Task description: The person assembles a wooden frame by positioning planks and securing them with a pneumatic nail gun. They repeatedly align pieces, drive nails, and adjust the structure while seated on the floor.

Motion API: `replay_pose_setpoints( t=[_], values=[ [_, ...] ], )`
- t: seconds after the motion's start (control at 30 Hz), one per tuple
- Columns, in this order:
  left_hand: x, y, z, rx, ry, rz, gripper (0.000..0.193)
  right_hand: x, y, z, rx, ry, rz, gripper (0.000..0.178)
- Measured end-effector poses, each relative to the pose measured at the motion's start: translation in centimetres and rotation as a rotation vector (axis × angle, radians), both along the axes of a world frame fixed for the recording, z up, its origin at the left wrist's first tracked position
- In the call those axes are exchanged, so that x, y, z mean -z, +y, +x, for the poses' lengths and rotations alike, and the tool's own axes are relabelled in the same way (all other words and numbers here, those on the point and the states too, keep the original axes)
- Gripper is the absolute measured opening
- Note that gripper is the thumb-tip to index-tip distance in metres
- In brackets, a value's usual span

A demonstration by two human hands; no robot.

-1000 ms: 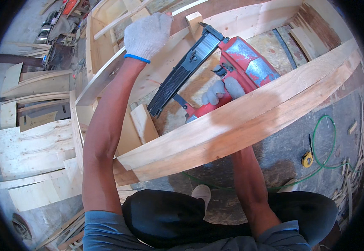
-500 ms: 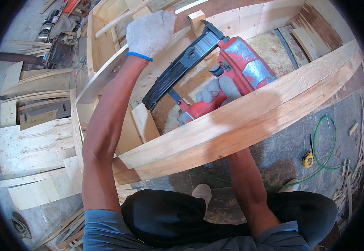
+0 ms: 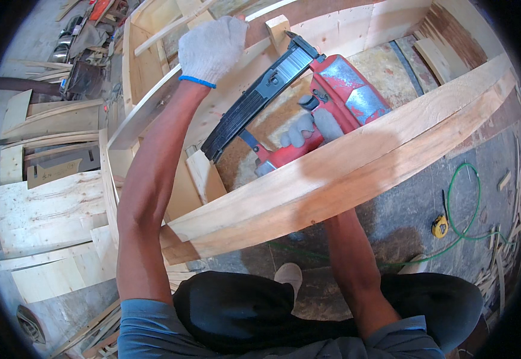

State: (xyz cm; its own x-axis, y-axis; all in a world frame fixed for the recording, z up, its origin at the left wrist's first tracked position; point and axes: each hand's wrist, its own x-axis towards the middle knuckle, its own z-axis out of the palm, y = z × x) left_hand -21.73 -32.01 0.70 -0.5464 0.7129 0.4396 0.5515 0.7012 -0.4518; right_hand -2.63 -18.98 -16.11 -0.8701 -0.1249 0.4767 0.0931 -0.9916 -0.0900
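Note:
A red nail gun (image 3: 343,96) with a long black magazine (image 3: 254,96) sits inside a curved wooden frame. My right hand (image 3: 309,128), in a grey glove, is wrapped round its handle; the forearm passes under the near curved beam (image 3: 344,161), which hides the wrist. The gun's nose touches or nearly touches a small wood block (image 3: 278,33) at the frame's far board (image 3: 326,27). My left hand (image 3: 212,51), in a white glove with a blue cuff, is closed over the top edge of that far board, left of the block. Its fingertips are mostly hidden.
Another wooden frame (image 3: 144,60) adjoins at the far left. Plywood sheets (image 3: 51,206) and offcuts lie on the left floor. At right, a green air hose (image 3: 478,197) loops beside a yellow tape measure (image 3: 440,227). Wood scraps (image 3: 503,269) line the right edge.
The nail gun and my left hand have shifted very slightly left in the picture. Both grips stay as they were.

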Motion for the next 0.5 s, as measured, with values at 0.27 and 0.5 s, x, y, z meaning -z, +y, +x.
replay_pose_setpoints(
  t=[0.27,0.5],
  values=[
    [1.01,-0.61,-0.97,0.096,0.125,0.001,0.035,0.07,-0.08,0.25,0.000,-0.037,-0.003,0.027],
    [0.71,-0.47,-0.76,0.082,0.073,0.025,0.039,-0.14,-0.16,0.47,-0.004,-0.069,0.002,0.026]
  ],
)
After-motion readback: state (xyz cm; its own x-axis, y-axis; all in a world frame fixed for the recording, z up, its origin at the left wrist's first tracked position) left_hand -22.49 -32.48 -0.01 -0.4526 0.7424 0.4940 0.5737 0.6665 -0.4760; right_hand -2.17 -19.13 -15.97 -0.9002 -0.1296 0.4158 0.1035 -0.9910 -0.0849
